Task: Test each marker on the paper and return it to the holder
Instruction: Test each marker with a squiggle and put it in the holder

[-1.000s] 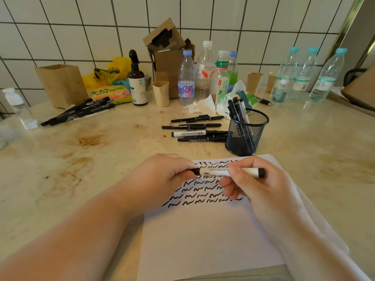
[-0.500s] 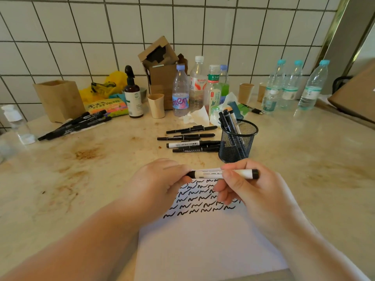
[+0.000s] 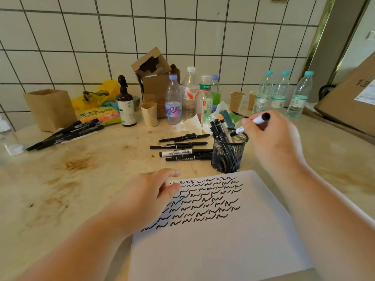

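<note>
A white sheet of paper (image 3: 219, 244) with several rows of black squiggles lies in front of me. Behind it stands a black mesh holder (image 3: 228, 157) with several markers upright in it. My right hand (image 3: 272, 138) grips a white marker (image 3: 255, 121) with a black cap, tilted, its lower end over the holder's rim. My left hand (image 3: 146, 197) rests with relaxed fingers on the paper's left edge and holds nothing. Several black markers (image 3: 182, 148) lie on the counter left of the holder.
Another pile of black markers (image 3: 65, 132) lies at the far left by a brown paper bag (image 3: 50, 108). Water bottles (image 3: 188, 96), paper cups, a dark spray bottle (image 3: 125, 104) and cardboard boxes line the tiled wall. A large carton (image 3: 351, 102) sits at right.
My left hand let go of the marker and dropped onto the paper. My right hand carried the capped marker up and back to the holder's rim.
</note>
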